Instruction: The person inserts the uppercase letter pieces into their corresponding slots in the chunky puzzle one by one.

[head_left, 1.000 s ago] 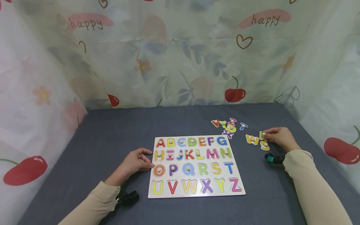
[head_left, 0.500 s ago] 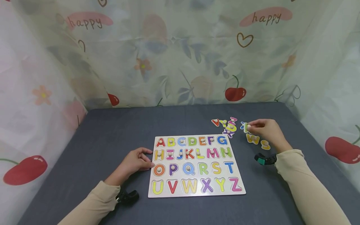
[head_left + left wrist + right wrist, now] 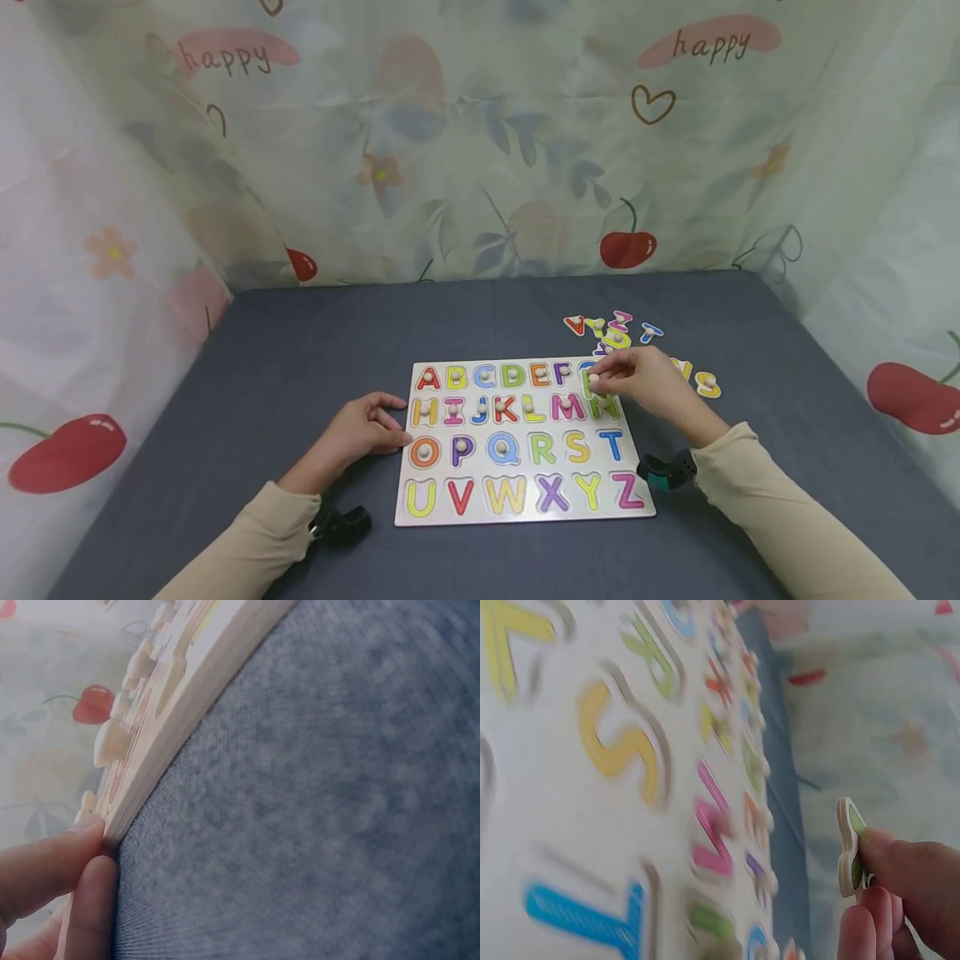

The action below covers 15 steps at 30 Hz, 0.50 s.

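Note:
A wooden alphabet puzzle board (image 3: 525,475) lies on the table, its upper slots filled with knobbed letters. At its left edge rests my left hand (image 3: 360,429), index finger and thumb touching the side; the left wrist view shows fingertips (image 3: 94,881) against the board's edge. My right hand (image 3: 643,379) pinches a green letter piece (image 3: 849,847) between thumb and fingers, over the board's upper right corner near G and N. It is tilted on edge in the right wrist view. Bare printed slots include R (image 3: 542,451), S (image 3: 577,450) and T (image 3: 611,447).
Past the board's far right corner lie loose letters: a red V (image 3: 574,326), a yellow Y (image 3: 595,327), a pink Z (image 3: 621,321), a blue T (image 3: 650,333) and a yellow S (image 3: 707,385). The W is partly hidden behind my right hand. Printed curtains surround the table.
My right hand has picked the green letter off the table beside the S and carried it left, past the blue T, to above the board. My left hand has stayed in place.

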Tool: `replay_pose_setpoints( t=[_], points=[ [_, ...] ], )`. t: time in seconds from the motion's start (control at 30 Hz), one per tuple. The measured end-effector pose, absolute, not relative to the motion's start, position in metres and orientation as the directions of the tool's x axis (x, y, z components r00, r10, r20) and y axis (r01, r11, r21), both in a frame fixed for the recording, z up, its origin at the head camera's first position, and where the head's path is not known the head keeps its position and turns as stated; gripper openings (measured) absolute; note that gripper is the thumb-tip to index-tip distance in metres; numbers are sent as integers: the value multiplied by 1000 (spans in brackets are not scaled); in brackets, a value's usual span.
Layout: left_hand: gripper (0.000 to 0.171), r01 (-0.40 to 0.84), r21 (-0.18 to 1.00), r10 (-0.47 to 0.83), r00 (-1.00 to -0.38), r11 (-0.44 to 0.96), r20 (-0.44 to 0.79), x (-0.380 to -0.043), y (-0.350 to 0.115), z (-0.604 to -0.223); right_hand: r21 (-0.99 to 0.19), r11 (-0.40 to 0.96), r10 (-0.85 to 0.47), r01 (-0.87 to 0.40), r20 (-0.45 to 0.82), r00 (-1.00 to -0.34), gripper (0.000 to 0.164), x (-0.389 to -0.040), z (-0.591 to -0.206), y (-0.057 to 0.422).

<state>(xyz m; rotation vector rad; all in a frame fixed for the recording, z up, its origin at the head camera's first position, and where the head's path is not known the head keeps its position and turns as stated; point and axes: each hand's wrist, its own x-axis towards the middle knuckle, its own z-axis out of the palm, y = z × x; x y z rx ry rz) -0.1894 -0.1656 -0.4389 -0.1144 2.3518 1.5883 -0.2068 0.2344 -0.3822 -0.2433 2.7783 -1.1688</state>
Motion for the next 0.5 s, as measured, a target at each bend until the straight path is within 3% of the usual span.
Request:
replay_pose_setpoints(
  t=[0.5],
  points=[
    [54,-232,894,104,-951,383,-291,-189,-165,-436,-758,643,-312,-107,-132,-941,14,-180,-410,177]
  ],
)
